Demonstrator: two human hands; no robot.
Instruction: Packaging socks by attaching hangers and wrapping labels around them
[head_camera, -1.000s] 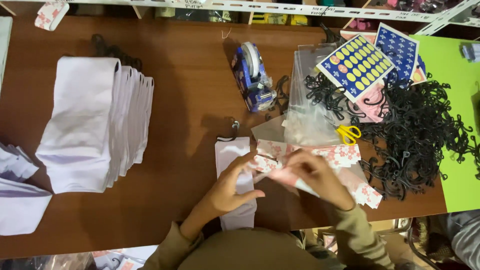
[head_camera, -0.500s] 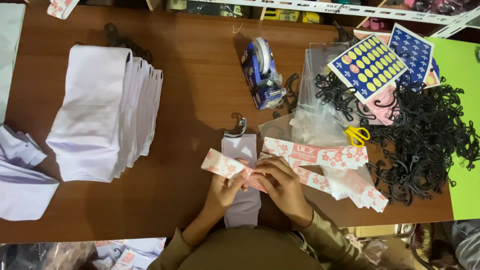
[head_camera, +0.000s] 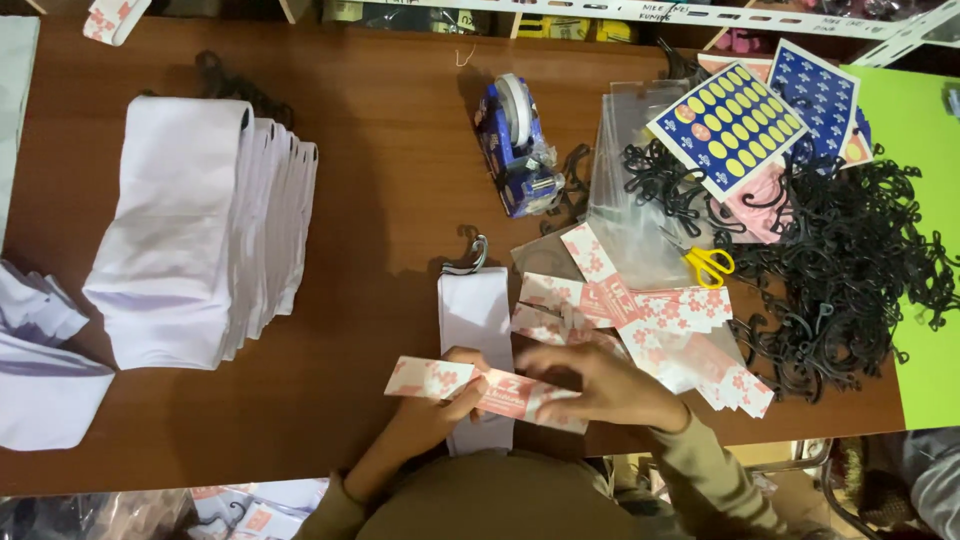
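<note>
Near the desk's front edge, the left hand (head_camera: 462, 385) and right hand (head_camera: 600, 385) each pinch an end of a pink floral paper band (head_camera: 480, 388), held flat across a folded white cloth (head_camera: 476, 320) to wrap it.

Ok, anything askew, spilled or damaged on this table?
Nothing looks damaged. The black plastic hooks lie in a loose tangled heap at the right, spreading partly onto the green sheet, and the floral paper bands are strewn unevenly. Both hands, left hand and right hand, hold one floral band across a folded white piece.
</note>
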